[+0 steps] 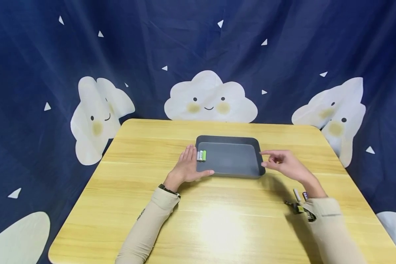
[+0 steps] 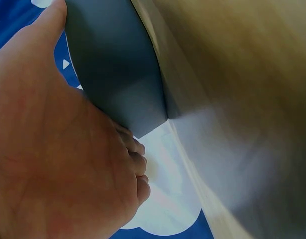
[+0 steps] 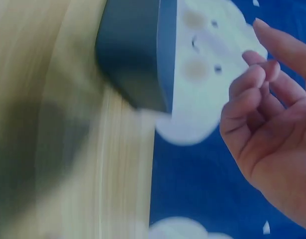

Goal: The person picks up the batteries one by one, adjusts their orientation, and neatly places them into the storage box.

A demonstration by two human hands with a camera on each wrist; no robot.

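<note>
A dark grey rectangular tray (image 1: 229, 159) sits on the table. At its left end, a few white and green batteries (image 1: 201, 156) lie side by side against the wall. My left hand (image 1: 190, 165) rests on the tray's left side with straight fingers, the thumb stretched along the front rim. In the left wrist view, that hand lies against the tray's outer wall (image 2: 118, 69). My right hand (image 1: 285, 164) is at the tray's right end, index finger and thumb extended, the other fingers bent. Nothing shows between its fingers in the right wrist view.
Beside my right wrist lie small objects: a white cylinder (image 1: 297, 195), a dark one (image 1: 305, 196) and a black-and-yellow item (image 1: 298, 209), partly covered by the wrist. Behind the wooden table (image 1: 145, 205) hangs a blue curtain (image 1: 198, 47) with clouds.
</note>
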